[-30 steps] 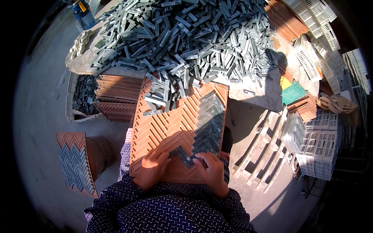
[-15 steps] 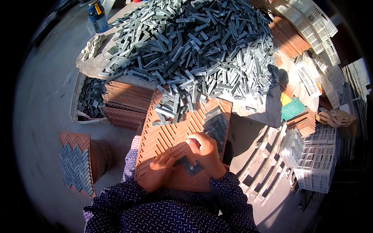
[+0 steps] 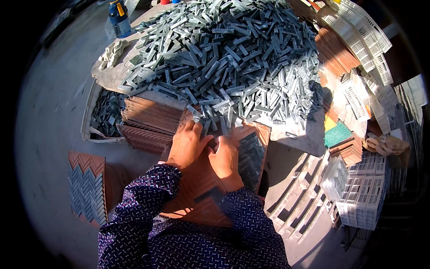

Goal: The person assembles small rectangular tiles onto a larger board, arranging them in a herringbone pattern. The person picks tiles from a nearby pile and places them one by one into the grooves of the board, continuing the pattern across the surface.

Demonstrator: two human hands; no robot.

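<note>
An orange-brown herringbone-grooved tray (image 3: 188,193) lies in front of me. Dark stone strips (image 3: 251,154) fill part of its right side, and a few more sit near its lower middle. My left hand (image 3: 186,144) is over the tray's far part, fingers curled beside loose grey stone strips (image 3: 219,123). Close by its thumb, my right hand (image 3: 225,160) is also curled, its fingertips partly smeared by motion. Whatever either hand holds is hidden.
A large heap of stone strips (image 3: 233,54) covers the table beyond the tray. Stacked brown trays (image 3: 150,116) stand at left; a strip-filled tray (image 3: 85,190) rests on a stand. A wooden pallet (image 3: 298,193) and white plastic crates (image 3: 363,193) are at right.
Both hands have moved away from me, from the tray's near part to the loose strips at its far part. The strips there look fewer and pushed farther back.
</note>
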